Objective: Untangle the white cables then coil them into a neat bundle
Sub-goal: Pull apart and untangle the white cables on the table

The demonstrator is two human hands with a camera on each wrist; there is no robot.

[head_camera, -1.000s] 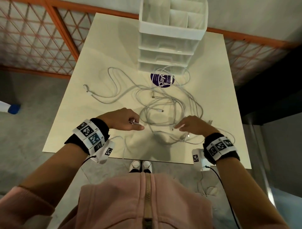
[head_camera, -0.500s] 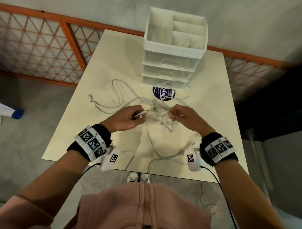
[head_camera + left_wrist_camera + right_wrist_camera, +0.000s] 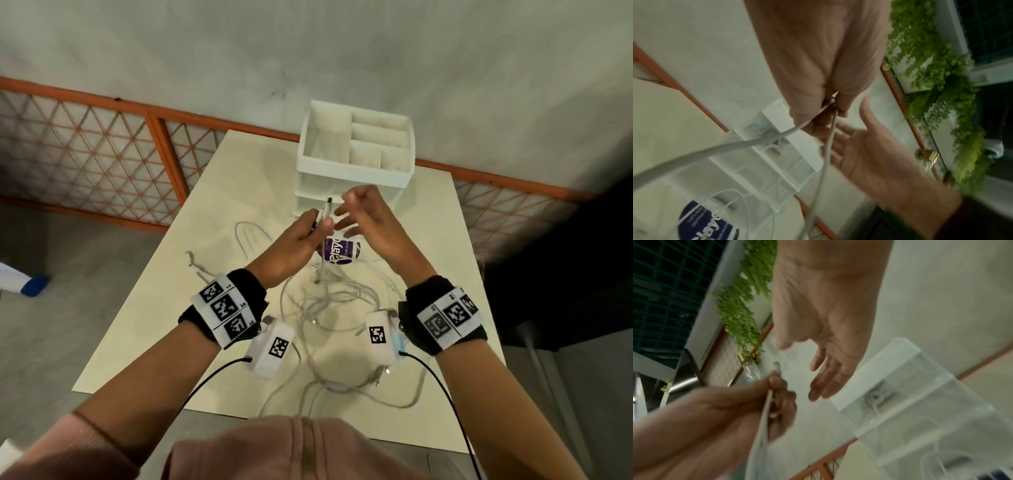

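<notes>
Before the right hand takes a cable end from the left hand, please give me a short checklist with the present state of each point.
1. Left hand grips cable ends: ok.
2. Right hand free, fingers open: ok.
3. Both ends belong to one cable: cannot tell.
4. White cables on the table untangled: not ok, loops cross.
5. Strands clear of the purple sticker and drawer organizer: not ok, some lie there.

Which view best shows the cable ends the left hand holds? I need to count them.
Head view: the cable ends stand sharp above the left hand, apparently two. Left wrist shows only strands entering the fingers; right wrist is blurred.
</notes>
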